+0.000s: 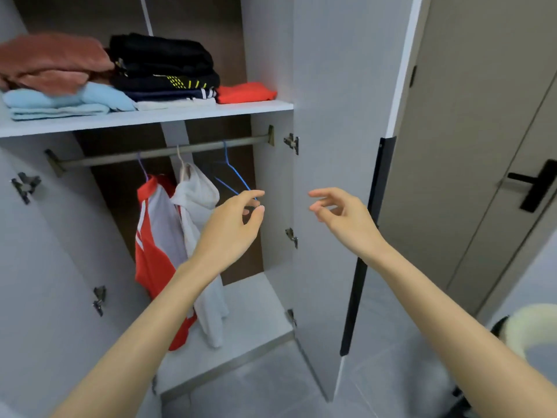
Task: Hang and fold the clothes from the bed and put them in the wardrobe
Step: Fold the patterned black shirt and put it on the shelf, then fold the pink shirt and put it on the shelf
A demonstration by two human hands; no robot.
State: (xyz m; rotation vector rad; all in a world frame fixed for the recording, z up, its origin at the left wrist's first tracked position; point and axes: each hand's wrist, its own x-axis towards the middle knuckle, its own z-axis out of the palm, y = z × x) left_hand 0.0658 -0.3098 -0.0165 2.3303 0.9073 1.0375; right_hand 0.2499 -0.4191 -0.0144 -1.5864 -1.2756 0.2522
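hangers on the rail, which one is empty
The blue hanger, rightmost on the rail; the purple hanger holds a red-and-white top, the pale hanger a white garment.

Beige door (482, 122) with black handle (541, 184), grey tiled floor (388, 387)

The wardrobe shelf (180, 114) carries three folded piles: a rust-brown fleece (51, 61) on light blue garments (60, 104) at left, a black stack (162, 61) over navy and white pieces (173, 99) in the middle, a red garment (245, 92) at right.
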